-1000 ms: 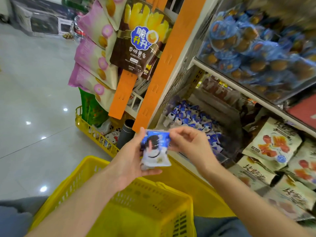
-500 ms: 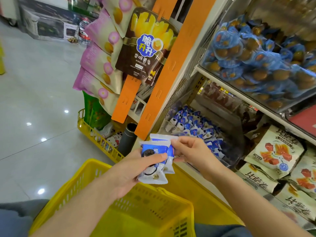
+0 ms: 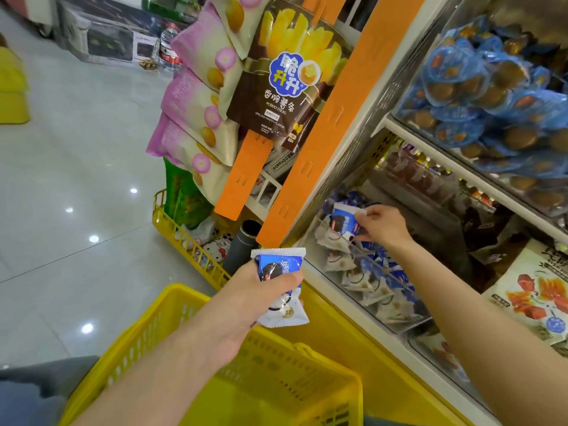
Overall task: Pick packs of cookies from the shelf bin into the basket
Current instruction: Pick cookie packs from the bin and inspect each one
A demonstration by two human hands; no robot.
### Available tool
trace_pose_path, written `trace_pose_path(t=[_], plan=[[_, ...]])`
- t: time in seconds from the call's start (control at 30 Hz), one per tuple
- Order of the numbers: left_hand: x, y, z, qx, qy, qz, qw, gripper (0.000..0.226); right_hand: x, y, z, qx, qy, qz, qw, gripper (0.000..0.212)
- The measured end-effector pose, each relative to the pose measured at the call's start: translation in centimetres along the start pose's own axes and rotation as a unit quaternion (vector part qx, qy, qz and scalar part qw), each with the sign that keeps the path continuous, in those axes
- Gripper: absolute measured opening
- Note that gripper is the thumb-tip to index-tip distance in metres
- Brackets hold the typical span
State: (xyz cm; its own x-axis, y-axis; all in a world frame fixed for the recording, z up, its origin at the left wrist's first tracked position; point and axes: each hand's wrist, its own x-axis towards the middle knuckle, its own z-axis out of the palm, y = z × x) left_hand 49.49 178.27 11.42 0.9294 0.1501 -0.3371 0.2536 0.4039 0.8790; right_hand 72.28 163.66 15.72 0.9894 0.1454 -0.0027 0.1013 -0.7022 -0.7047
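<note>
A shop aisle with a pale glossy floor (image 3: 76,179) is shown, with a snack shelf to the right. Nearest the camera, a yellow basket (image 3: 153,336) is seen below the arms, and no pack is visible in the part of it that shows. Just above its far rim, a blue-and-white cookie pack (image 3: 281,290) is gripped in the left hand (image 3: 246,302), thumb across its front (whether a second pack lies behind it cannot be told). It is held over the basket, not yet dropped in. Farther off, in the clear shelf bin (image 3: 399,321), another pack (image 3: 344,221) is pinched at its edge by the right hand (image 3: 382,224) and is lifted partly clear of the heap. Many more packs lie in the bin. The task is judged to be at an early stage, with nothing visibly delivered.
</note>
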Motion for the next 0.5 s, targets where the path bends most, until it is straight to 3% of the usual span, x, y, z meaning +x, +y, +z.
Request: trace_pose_path(t=[0.17,0.4,0.5], plan=[[0.0,0.5,0.0,0.003,0.017,-0.006,1.0,0.023,0.2,0.2,1.0,-0.055,-0.118,-0.008,0.992,0.008],[0.3,0.6,-0.1,-0.012,0.034,-0.007,0.999,0.015,0.9,1.0,0.9,-0.139,-0.143,-0.041,0.979,0.017],[1.0,0.6,0.2,-0.051,0.051,-0.022,0.997,0.004,0.6,1.0,1.1,-0.217,-0.091,-0.066,0.97,0.033]])
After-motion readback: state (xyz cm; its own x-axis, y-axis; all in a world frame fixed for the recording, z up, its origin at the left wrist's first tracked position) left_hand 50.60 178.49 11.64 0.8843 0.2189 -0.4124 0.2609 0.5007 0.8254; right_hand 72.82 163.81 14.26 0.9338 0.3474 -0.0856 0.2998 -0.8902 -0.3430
